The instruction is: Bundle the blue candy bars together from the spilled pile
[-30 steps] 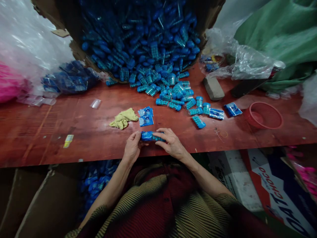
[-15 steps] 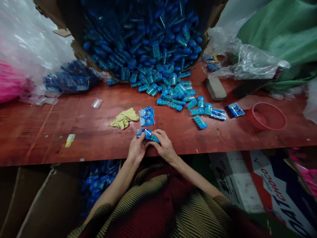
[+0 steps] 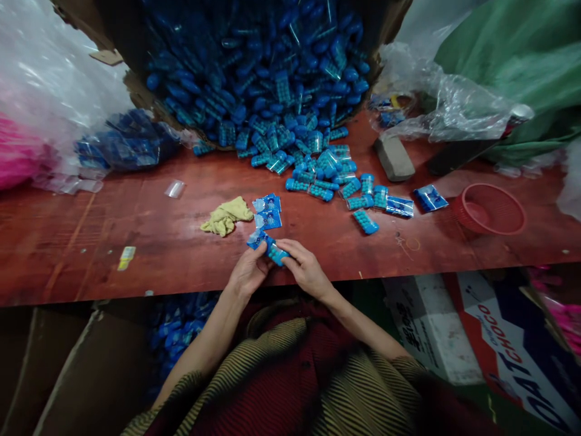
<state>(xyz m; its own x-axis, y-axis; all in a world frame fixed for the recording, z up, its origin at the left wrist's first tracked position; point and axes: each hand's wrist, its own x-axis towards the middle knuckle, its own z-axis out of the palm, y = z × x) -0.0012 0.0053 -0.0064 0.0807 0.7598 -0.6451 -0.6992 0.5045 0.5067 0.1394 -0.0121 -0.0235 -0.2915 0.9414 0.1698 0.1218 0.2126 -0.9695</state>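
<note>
Blue-capped bottle (image 3: 277, 254), mid-frame above desk (image 3: 181, 242): right hand (image 3: 307, 271) pinches it, left hand (image 3: 249, 271) grips blue packet (image 3: 257, 238). Looks light, rigid, slick; best held by its sides.

Lettering is showing at the near right.
A red, white and blue carton (image 3: 512, 345) is reading "OAT CHOCO"; the white box (image 3: 456, 345) beside it is bearing unclear dark characters.

Tabletop (image 3: 158, 236): smooth, semi-glossy, scuffed
Held container (image 3: 278, 254): clear, shiny plastic
Held packet (image 3: 256, 238): glossy film
2 flat packets (image 3: 267, 218): glossy, smooth
Rag (image 3: 227, 216): matt, crumpled cloth
Basket (image 3: 469, 223): red plastic
Block (image 3: 394, 158): matt, rough-looking
Large box (image 3: 138, 97): matt, torn cardboard
Clear bag (image 3: 476, 112): shiny, wrinkled plastic
</note>
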